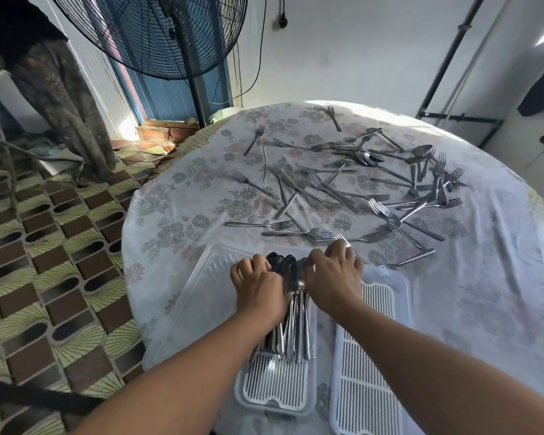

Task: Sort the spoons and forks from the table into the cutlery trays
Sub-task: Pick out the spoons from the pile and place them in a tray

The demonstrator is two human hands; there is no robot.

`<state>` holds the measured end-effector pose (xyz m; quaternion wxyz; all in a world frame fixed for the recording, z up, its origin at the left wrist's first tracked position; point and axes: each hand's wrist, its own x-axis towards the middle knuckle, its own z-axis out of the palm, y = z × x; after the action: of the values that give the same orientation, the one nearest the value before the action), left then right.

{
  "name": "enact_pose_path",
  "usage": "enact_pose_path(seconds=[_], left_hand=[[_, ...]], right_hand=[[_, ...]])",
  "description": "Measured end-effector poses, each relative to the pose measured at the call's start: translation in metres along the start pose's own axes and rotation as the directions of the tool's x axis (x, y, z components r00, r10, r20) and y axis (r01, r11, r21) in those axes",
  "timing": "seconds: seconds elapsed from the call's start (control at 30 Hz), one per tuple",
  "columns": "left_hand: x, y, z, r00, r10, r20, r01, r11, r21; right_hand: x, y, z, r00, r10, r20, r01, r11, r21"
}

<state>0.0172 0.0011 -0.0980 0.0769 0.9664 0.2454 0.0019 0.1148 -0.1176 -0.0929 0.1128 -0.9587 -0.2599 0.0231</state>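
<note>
**Now the spoons get tidied in their tray**

Right now both hands are busy at the spoon bundle (pixel 291 306). It lies in the left tray (pixel 275 390), the one with the white slatted bottom, with the spoon bowls pointing away from the person. The left hand (pixel 258 285) curls its fingers against the left side of the bundle. The right hand (pixel 335 274) curls over the right side, near the spoon bowls. Both hands look like they squeeze the spoons together from two sides (whether they really grip or only push, I cannot tell for sure).

The right tray (pixel 363 372) sits just beside the left one, and I see no cutlery in the part that shows. A clear lid (pixel 201 293) lies to the left, partly under the left hand's side of the tray.

So I think the step in hand is lining up the spoons so they sit neat in their tray.

Much work is left. A big heap of forks (pixel 358 189) lies spread on the table (pixel 176 215) with its flowery cloth, farther from the person, with a few spoons mixed in. Some forks are just past the right hand's fingers.

Next, I think, the hands need to let go of the bundle and reach out to the heap. The forks cross over each other, so picking one out needs a careful pinch. The forks likely go in the right tray.
</note>
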Motion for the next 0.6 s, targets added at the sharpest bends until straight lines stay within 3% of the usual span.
enact_pose_path(seconds=[0.17,0.6], left_hand=[[-0.004,-0.011,-0.003,0.992,-0.002,-0.129,0.003,1.0,0.011],[-0.016,-0.018,-0.002,0.961,0.098,-0.258,-0.105,0.994,-0.015]], right_hand=[[0.004,-0.002,-0.003,0.997,0.017,-0.076,-0.011,0.997,0.071],[0.005,0.0,0.001,0.992,-0.125,-0.004,0.124,0.987,-0.103]])
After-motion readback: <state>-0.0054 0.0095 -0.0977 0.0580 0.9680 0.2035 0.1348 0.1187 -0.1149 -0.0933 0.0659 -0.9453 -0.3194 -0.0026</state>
